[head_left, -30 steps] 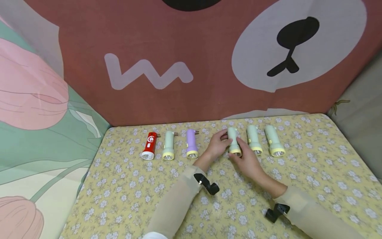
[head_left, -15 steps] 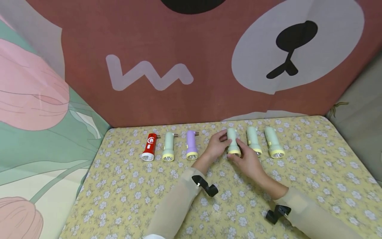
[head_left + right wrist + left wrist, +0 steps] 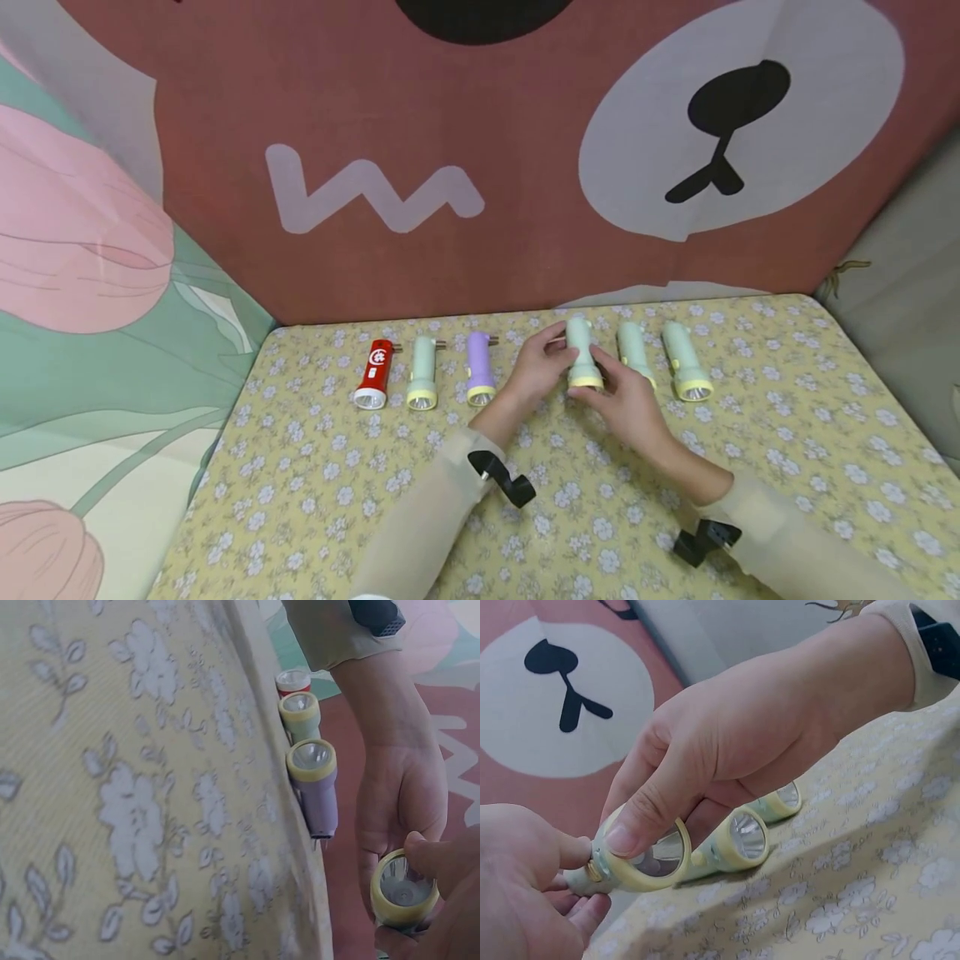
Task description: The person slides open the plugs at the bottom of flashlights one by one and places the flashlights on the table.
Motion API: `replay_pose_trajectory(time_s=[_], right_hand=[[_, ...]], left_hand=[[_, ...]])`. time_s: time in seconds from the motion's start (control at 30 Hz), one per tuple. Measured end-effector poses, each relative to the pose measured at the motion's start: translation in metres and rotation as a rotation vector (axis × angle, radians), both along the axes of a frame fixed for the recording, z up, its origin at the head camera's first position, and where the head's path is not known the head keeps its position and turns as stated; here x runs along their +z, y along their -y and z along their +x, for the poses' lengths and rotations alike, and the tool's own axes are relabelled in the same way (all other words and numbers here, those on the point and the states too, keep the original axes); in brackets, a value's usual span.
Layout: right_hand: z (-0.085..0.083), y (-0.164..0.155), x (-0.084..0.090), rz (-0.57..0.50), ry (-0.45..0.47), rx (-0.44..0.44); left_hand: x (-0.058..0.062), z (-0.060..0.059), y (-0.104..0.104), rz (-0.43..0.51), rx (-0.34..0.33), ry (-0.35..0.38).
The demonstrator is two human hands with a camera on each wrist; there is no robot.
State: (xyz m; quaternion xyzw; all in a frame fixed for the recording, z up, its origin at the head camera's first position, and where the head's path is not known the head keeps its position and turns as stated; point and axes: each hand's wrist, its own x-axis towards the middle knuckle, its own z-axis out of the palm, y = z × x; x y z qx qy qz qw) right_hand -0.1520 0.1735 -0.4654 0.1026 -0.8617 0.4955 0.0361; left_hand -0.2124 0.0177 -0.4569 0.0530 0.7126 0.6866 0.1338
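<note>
Floral-covered worktop (image 3: 555,542), bear-print backdrop (image 3: 480,258) behind. Left grip (image 3: 538,367) pinches the body of the mint flashlight (image 3: 577,337), right grip (image 3: 632,408) its yellow rim (image 3: 586,382); it's between purple flashlight (image 3: 478,362) and next green flashlight (image 3: 633,343). Left thumb (image 3: 573,853) by yellow switch (image 3: 594,871): squeezing may press it.

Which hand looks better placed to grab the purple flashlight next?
Probably the left hand: it is nearer the purple flashlight, with the right hand beyond it. Both hold one green flashlight, so the left must let go first.
</note>
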Motion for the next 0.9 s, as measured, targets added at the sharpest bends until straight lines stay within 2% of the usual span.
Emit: replay_pose_trajectory(time_s=[0.3, 0.5, 0.7, 0.9], right_hand=[[0.008, 0.005, 0.01, -0.031, -0.027, 0.003], [0.011, 0.008, 0.014, -0.053, -0.056, 0.011], [0.013, 0.014, 0.017, -0.084, -0.044, 0.024], [0.014, 0.022, 0.016, -0.109, -0.088, 0.067]], left_hand=[[0.01, 0.01, 0.007, 0.047, 0.002, -0.037], [0.015, 0.015, 0.012, 0.03, 0.007, -0.044], [0.021, 0.014, 0.024, 0.045, 0.005, 0.002], [0.026, 0.005, 0.037, 0.136, 0.03, 0.067]])
